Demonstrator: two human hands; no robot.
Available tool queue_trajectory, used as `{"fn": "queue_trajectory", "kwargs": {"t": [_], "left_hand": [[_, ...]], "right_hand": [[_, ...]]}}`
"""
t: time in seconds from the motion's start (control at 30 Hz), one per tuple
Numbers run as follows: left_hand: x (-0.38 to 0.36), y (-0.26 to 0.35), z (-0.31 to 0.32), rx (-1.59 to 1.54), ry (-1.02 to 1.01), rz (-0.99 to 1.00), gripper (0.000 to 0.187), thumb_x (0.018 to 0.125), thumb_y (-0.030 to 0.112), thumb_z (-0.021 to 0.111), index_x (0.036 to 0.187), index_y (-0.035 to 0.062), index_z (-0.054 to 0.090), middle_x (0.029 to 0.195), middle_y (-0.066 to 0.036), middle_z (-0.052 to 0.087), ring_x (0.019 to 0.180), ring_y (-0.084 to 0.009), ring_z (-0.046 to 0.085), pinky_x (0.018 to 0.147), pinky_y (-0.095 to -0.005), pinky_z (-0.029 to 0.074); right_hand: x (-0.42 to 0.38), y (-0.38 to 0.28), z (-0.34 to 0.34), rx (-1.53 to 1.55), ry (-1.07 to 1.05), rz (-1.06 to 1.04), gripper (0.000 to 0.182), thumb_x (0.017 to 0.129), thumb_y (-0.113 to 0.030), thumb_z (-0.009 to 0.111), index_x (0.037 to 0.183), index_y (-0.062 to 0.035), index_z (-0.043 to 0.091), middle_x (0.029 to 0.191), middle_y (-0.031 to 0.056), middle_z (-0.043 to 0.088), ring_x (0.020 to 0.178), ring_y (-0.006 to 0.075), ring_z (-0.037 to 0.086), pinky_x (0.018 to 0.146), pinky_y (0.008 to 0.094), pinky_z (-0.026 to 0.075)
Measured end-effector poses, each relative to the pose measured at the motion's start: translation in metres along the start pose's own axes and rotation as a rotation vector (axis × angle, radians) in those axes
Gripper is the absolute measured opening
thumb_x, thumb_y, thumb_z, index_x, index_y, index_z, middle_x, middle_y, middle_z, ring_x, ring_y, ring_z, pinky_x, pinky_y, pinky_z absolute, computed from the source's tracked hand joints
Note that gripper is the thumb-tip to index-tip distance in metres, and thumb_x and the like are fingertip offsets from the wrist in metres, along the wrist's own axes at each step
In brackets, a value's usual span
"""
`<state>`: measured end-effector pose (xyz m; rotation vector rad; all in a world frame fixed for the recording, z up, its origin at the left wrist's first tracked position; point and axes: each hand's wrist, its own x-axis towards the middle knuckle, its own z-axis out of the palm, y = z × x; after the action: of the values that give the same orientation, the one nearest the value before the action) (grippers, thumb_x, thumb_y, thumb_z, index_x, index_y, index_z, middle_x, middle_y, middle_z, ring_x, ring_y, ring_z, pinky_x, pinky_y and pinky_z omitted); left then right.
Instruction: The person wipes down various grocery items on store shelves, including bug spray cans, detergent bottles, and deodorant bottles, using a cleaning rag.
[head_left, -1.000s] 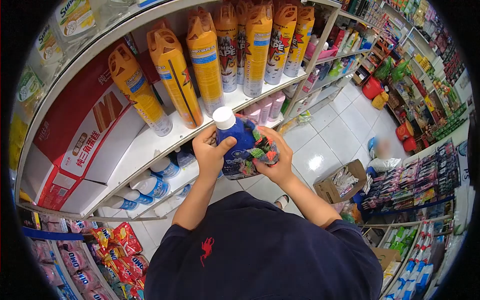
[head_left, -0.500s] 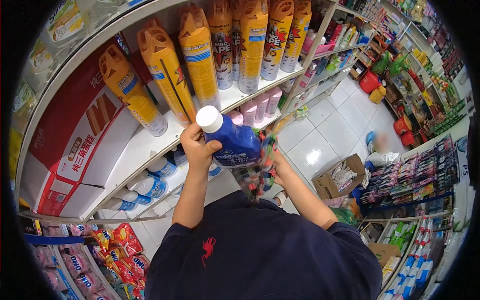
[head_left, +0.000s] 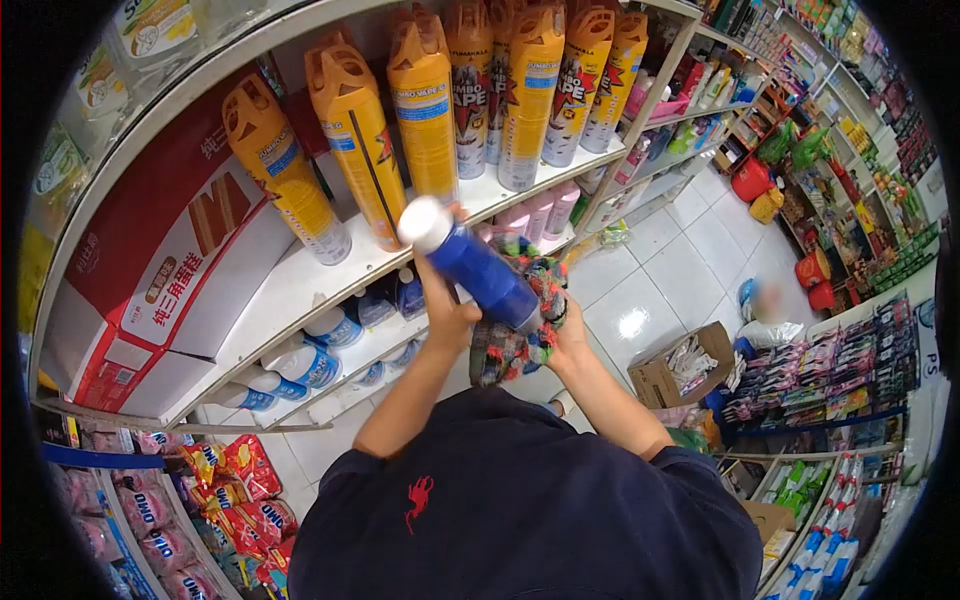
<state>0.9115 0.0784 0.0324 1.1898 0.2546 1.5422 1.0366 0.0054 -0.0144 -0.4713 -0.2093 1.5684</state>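
A blue bottle with a white cap is tilted in front of the shelf, its cap toward the upper left and slightly blurred. My left hand is wrapped round the bottle near its cap end. At the bottle's lower end, my right hand is closed on a crumpled, multicoloured cloth, which lies against the bottle. Behind them, yellow-orange spray cans stand along the white shelf.
Below are white and blue bottles on a lower shelf. A red carton leans at the left. An open cardboard box sits on the tiled floor, near a partly visible person. Red packets lie at lower left.
The bottle has turned, so its label no longer shows. My left hand has moved right and down along it, and the cloth is bunched more around the bottle's lower end.
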Motion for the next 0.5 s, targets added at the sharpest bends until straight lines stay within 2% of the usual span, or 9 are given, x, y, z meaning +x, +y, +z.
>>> {"fn": "queue_trajectory", "kwargs": {"t": [0.03,0.1,0.17,0.23,0.3,0.37,0.4,0.43,0.5], "left_hand": [[0.004,-0.009,-0.005,0.034,-0.023,0.092,0.106,0.057,0.060,0.063,0.130,0.0069,0.007,0.126,-0.016,0.025,0.115,-0.0273,0.031,0.087,-0.0336,0.034],[-0.006,-0.008,0.000,-0.064,0.128,0.039,0.103,0.054,0.050,0.071,0.125,0.0035,0.012,0.120,-0.013,0.033,0.110,-0.0232,0.035,0.088,-0.0326,0.033],[-0.010,-0.007,-0.004,-0.093,0.126,-0.039,0.097,0.055,0.042,0.071,0.124,0.0035,0.014,0.116,-0.013,0.035,0.108,-0.0226,0.037,0.088,-0.0323,0.033],[-0.007,-0.011,-0.011,-0.127,0.096,-0.125,0.083,0.057,0.027,0.069,0.120,0.0036,0.021,0.108,-0.011,0.039,0.100,-0.0210,0.042,0.085,-0.0308,0.036],[-0.009,-0.008,-0.008,-0.226,0.119,-0.250,0.079,0.058,0.028,0.068,0.118,0.0038,0.024,0.107,-0.011,0.040,0.098,-0.0205,0.044,0.085,-0.0301,0.035],[-0.015,-0.009,-0.003,-0.262,0.089,-0.267,0.075,0.060,0.029,0.067,0.116,0.0039,0.025,0.107,-0.010,0.040,0.098,-0.0192,0.043,0.085,-0.0296,0.035],[-0.020,-0.021,-0.007,-0.226,0.086,-0.247,0.063,0.062,0.024,0.066,0.110,0.0051,0.030,0.103,-0.009,0.042,0.097,-0.0172,0.043,0.085,-0.0290,0.035],[-0.024,-0.033,-0.009,-0.357,0.106,-0.474,0.045,0.067,0.016,0.062,0.101,0.0061,0.033,0.099,-0.007,0.042,0.095,-0.0152,0.043,0.084,-0.0279,0.034],[-0.038,-0.050,-0.007,0.059,0.055,-0.290,0.031,0.073,0.010,0.056,0.095,0.0066,0.035,0.097,-0.005,0.042,0.092,-0.0139,0.042,0.082,-0.0262,0.033]], "right_hand": [[0.000,-0.001,0.007,-0.005,-0.012,-0.003,0.031,0.082,-0.023,0.045,0.105,-0.0024,0.048,0.100,0.0119,0.054,0.090,0.0221,0.054,0.080,0.0368,0.043],[-0.007,0.003,0.020,-0.345,0.242,-0.208,0.030,0.079,-0.017,0.048,0.105,-0.0022,0.046,0.098,0.0113,0.054,0.088,0.0214,0.054,0.078,0.0354,0.044],[-0.010,0.014,0.016,-0.449,0.217,-0.255,0.030,0.078,-0.012,0.049,0.105,-0.0011,0.044,0.096,0.0092,0.054,0.086,0.0184,0.054,0.076,0.0321,0.044],[-0.017,0.023,0.027,-0.809,0.145,-0.354,0.029,0.079,-0.012,0.047,0.105,-0.0001,0.044,0.097,0.0070,0.053,0.088,0.0148,0.052,0.077,0.0286,0.041],[-0.013,0.025,0.017,-0.871,0.066,-0.309,0.032,0.080,-0.011,0.047,0.109,0.0010,0.042,0.100,0.0056,0.051,0.091,0.0129,0.048,0.080,0.0263,0.038],[-0.014,0.029,0.047,-0.881,-0.082,-0.582,0.038,0.077,-0.007,0.049,0.113,0.0017,0.039,0.102,0.0054,0.050,0.094,0.0123,0.046,0.083,0.0257,0.035],[-0.012,0.024,0.049,-0.963,-0.091,-0.545,0.057,0.071,-0.009,0.058,0.121,0.0039,0.033,0.111,0.0131,0.046,0.101,0.0177,0.045,0.087,0.0289,0.033],[-0.008,0.017,0.059,-0.960,-0.086,-0.546,0.057,0.071,-0.009,0.058,0.121,0.0039,0.033,0.111,0.0131,0.046,0.101,0.0177,0.045,0.087,0.0289,0.033],[-0.005,0.003,0.082,-1.163,-0.184,-0.821,0.059,0.070,-0.010,0.059,0.121,0.0042,0.033,0.114,0.0157,0.045,0.102,0.0188,0.044,0.088,0.0295,0.032]]}}
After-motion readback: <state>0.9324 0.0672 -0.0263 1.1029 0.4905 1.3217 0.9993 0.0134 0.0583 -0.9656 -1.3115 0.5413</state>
